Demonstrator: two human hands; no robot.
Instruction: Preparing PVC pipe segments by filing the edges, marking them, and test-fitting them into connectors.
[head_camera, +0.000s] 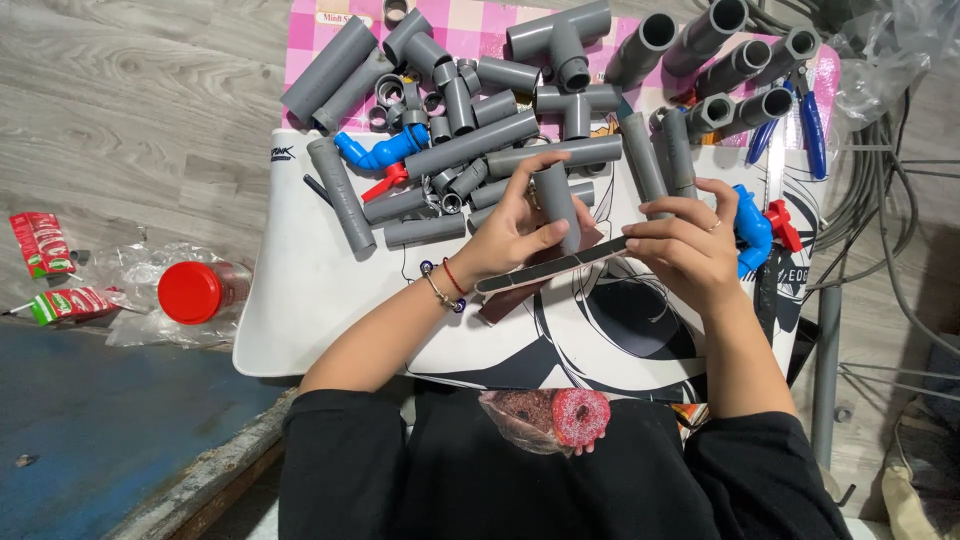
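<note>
Left hand (510, 235) clasps upright grey pipe piece (556, 205); right hand (685, 250) pinches flat file (550, 266) beneath it.

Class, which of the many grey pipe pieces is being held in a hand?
The short grey pipe gripped upright in the left hand; all the others lie loose on the table.

The pipes (470, 143) are grey, and so is the short pipe (556, 200) in the left hand (510, 235). The board (330, 290) is white with a black drawing. The cloth (480, 25) has pink and white squares. The tap (378, 153) is blue with a red handle, and the other tap (755, 228) is blue and red too. The strip (555, 265) is black and grey. The cap (189, 292) is red. The wrappers (42, 243) are red and green. The pliers (812, 125) have blue handles. The sleeves (345, 470) are black. The floor (130, 100) is grey wood.
</note>
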